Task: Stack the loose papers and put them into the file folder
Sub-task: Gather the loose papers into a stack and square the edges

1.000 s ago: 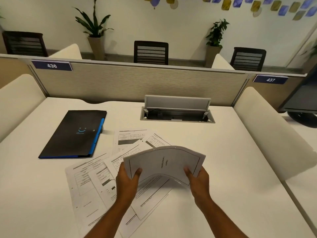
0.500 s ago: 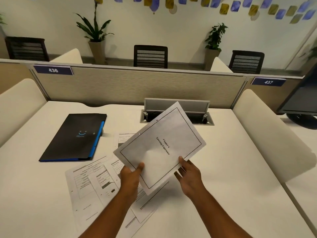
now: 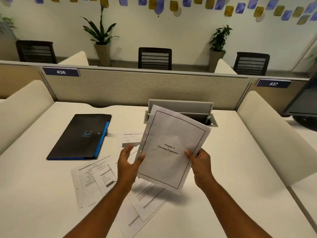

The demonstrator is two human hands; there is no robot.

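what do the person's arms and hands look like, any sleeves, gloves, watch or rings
Both forearms are bare as far as the frame shows: no sleeves or cuffs come into view. The left hand and right hand wear no gloves. No watch, bracelet or band shows on either wrist, and no ring shows on the fingers that are visible, though some fingers are hidden behind paper. No markings show on the arms.

Open cable hatch in white desk, three chairs beyond partition.
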